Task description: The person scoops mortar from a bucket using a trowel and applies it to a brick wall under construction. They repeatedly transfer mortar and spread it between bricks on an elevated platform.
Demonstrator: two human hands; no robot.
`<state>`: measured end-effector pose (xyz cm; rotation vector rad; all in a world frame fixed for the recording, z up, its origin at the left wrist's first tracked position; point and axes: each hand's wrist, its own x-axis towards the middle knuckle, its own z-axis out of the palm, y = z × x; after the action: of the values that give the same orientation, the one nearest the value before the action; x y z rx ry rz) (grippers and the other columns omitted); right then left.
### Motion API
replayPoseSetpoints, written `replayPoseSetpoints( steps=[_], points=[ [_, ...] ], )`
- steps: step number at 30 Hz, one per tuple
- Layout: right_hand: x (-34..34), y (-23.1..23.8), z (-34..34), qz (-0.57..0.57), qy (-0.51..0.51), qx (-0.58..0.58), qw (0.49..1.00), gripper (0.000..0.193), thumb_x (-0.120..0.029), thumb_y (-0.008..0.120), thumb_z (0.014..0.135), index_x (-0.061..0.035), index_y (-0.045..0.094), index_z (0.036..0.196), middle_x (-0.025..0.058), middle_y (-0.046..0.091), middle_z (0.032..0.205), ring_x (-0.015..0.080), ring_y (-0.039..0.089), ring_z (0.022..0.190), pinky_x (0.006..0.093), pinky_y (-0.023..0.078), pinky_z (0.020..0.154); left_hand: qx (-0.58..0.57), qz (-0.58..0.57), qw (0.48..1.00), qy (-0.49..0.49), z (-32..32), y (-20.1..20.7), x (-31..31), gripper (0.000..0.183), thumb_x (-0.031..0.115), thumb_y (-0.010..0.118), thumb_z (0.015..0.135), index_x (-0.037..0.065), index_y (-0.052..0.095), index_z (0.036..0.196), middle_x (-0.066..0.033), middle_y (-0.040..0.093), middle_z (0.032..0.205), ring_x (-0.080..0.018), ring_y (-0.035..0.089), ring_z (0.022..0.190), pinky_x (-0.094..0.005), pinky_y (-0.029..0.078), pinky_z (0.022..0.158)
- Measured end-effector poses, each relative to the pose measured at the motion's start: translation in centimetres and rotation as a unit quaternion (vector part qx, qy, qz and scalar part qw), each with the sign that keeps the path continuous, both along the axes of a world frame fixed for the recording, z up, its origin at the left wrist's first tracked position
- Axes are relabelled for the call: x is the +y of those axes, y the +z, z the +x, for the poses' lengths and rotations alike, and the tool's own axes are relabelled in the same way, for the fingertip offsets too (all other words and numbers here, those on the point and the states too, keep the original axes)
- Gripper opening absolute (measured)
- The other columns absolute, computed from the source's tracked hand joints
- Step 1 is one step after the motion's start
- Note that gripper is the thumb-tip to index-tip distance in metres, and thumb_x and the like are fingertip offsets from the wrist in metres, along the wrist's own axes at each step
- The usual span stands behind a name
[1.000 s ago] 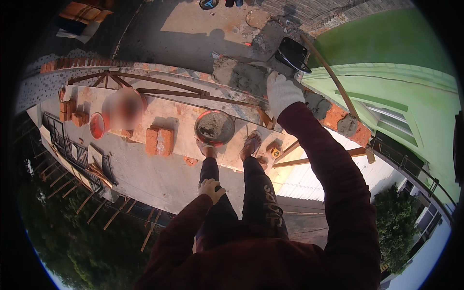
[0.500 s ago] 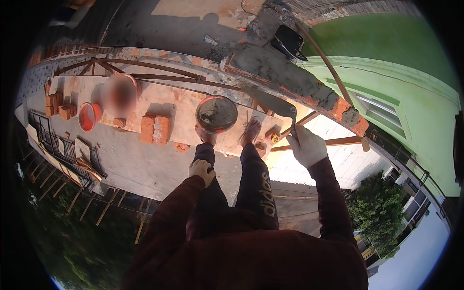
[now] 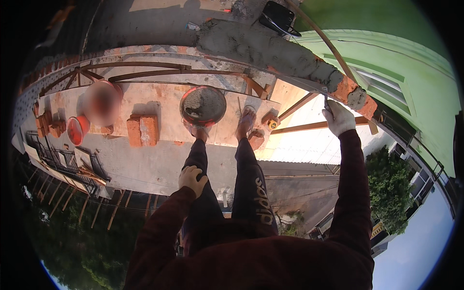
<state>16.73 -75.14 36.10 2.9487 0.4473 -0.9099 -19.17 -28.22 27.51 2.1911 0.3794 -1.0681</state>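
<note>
**Trowel at the mortared wall top**

Where the mortar-covered brick wall (image 3: 270, 50) runs past on the right, the gloved right hand (image 3: 338, 117) grips a thin trowel (image 3: 325, 99), its tip against the wall's edge. The left hand (image 3: 192, 179), loosely curled and holding nothing, rests on the left thigh. Beyond the feet, a round pan of mortar (image 3: 203, 105) sits on the scaffold board (image 3: 164, 104), with stacked bricks (image 3: 143, 130) just beside it and an orange bucket (image 3: 77, 129) farther left.
</note>
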Motion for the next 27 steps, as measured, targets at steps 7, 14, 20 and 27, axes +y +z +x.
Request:
replayPoseSetpoints(
  steps=[7, 14, 20, 27],
  points=[
    [-0.6, 1.2, -6.2, 0.017, -0.027, 0.073, 0.997, 0.023, -0.026, 0.067, 0.094, -0.0115, 0.058, 0.109, 0.0111, 0.066, 0.100, 0.0335, 0.069, 0.087, 0.0452, 0.054, 0.072, 0.047, 0.001, 0.998, 0.047, 0.5, 0.3, -2.1, 0.038, 0.033, 0.074, 0.085, 0.005, 0.073, 0.110, -0.0164, 0.063, 0.132, -0.0373, 0.052, 0.131, -0.0482, 0.040, 0.112],
    [20.2, -19.5, -10.7, 0.008, 0.194, 0.119, 0.974, 0.025, -0.016, 0.063, 0.090, -0.0006, 0.062, 0.109, 0.0166, 0.071, 0.094, 0.0329, 0.075, 0.086, 0.0418, 0.061, 0.073, -0.007, 0.055, 0.998, 0.040, -1.2, -0.5, -2.9, 0.034, 0.031, 0.072, 0.083, 0.007, 0.073, 0.106, -0.0119, 0.064, 0.126, -0.0331, 0.052, 0.127, -0.0488, 0.038, 0.110],
    [28.6, -32.5, -9.3, -0.006, 0.113, 0.147, 0.983, 0.025, -0.013, 0.061, 0.091, -0.0025, 0.070, 0.112, 0.0199, 0.074, 0.100, 0.0364, 0.074, 0.094, 0.0463, 0.060, 0.078, -0.001, 0.040, 0.997, 0.068, -1.8, -0.9, -2.1, 0.035, 0.030, 0.072, 0.084, 0.007, 0.071, 0.111, -0.0137, 0.063, 0.131, -0.0369, 0.050, 0.131, -0.0514, 0.036, 0.112],
    [28.5, -38.3, -14.5, -0.059, 0.068, 0.304, 0.948, 0.031, -0.017, 0.067, 0.087, -0.0055, 0.075, 0.115, 0.0202, 0.074, 0.113, 0.0346, 0.073, 0.105, 0.0440, 0.059, 0.089, -0.005, 0.025, 0.995, 0.092, -2.4, -0.9, -1.1, 0.034, 0.027, 0.073, 0.084, 0.007, 0.071, 0.111, -0.0136, 0.063, 0.130, -0.0383, 0.050, 0.132, -0.0532, 0.036, 0.112]
  ],
)
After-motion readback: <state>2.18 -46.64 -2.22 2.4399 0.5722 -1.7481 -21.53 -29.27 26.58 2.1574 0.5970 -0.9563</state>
